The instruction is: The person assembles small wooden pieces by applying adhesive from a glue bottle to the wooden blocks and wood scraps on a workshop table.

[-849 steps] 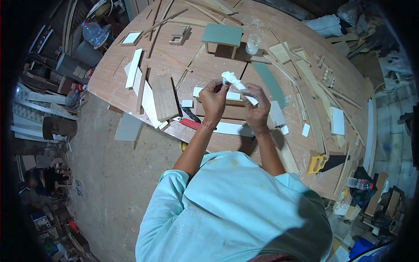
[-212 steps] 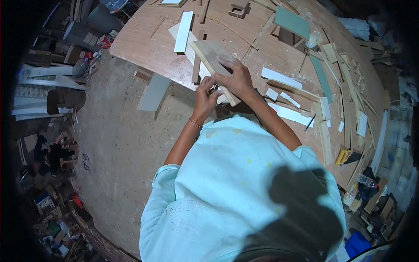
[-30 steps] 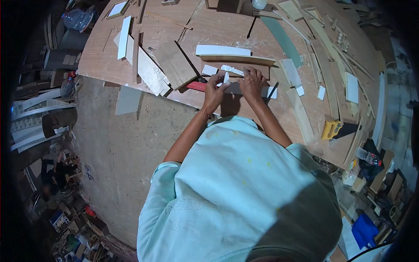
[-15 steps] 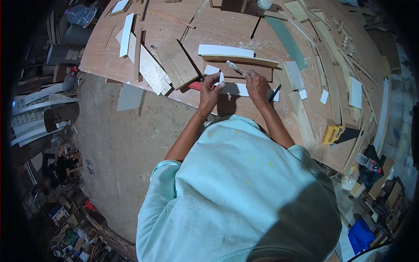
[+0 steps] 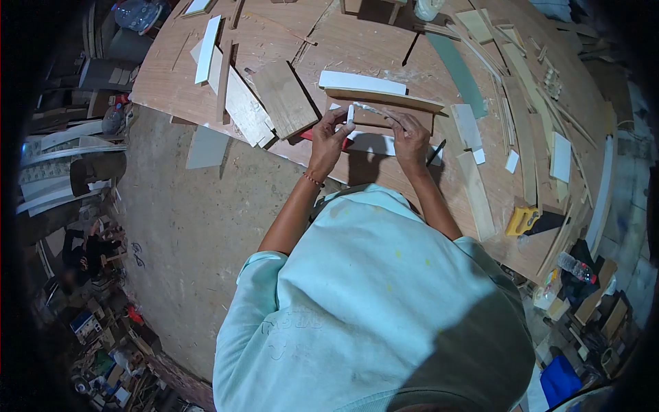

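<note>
A small white-faced piece [image 5: 351,113] stands upright between the thumb and fingers of my left hand [image 5: 328,143]. My right hand [image 5: 412,141] pinches a thin stick [image 5: 371,109] whose end is smeared white; that tip is right at the top of the small piece. Beneath both hands lies a white strip [image 5: 374,143] on the wooden table [image 5: 274,34]. Something red [image 5: 307,134] shows beside my left wrist, partly hidden. Just beyond the hands are a long white-faced board [image 5: 364,82] and a thin curved wood strip [image 5: 384,98].
Left of my hands lie a wooden block [image 5: 285,99] and pale boards [image 5: 244,103]. A yellow-handled saw [image 5: 525,221] rests near the right edge among long wood strips [image 5: 525,137]. A green curved strip [image 5: 458,72] lies farther back. A person [image 5: 86,254] is at far left.
The stick in my right hand has tilted flatter, and its tip has come to the small white piece. The view has shifted slightly. Both hands keep their hold.
</note>
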The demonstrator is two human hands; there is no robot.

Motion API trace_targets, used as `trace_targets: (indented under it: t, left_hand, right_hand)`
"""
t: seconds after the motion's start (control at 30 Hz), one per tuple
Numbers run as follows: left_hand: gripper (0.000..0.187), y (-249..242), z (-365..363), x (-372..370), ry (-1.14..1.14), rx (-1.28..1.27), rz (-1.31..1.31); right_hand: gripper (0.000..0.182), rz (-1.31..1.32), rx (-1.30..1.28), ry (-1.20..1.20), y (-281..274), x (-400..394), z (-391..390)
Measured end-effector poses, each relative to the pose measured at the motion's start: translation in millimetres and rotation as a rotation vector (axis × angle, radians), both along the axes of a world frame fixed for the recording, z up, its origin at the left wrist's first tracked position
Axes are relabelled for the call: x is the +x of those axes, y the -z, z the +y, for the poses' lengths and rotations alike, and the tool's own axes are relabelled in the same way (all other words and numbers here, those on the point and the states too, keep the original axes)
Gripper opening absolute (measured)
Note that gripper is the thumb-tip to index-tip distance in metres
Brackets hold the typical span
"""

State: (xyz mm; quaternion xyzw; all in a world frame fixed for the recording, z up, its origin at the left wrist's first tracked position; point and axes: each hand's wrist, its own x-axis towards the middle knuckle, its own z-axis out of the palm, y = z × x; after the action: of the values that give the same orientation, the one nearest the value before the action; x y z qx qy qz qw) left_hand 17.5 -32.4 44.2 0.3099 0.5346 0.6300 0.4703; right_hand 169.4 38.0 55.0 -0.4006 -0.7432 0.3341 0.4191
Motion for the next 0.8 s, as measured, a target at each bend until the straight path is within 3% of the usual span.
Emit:
trace_targets:
  t: [0.47,0.8]
  left_hand:
    - [0.033,2,0,-2,-0.024,0.013,-0.022]
    - [0.031,-7,0,-6,-0.040,0.010,0.012]
  right_hand:
    - [0.032,-0.128,0.267,0.026,-5,-7,1]
    - [0.037,-0.117,0.283,-0.042,-16,-3,-7]
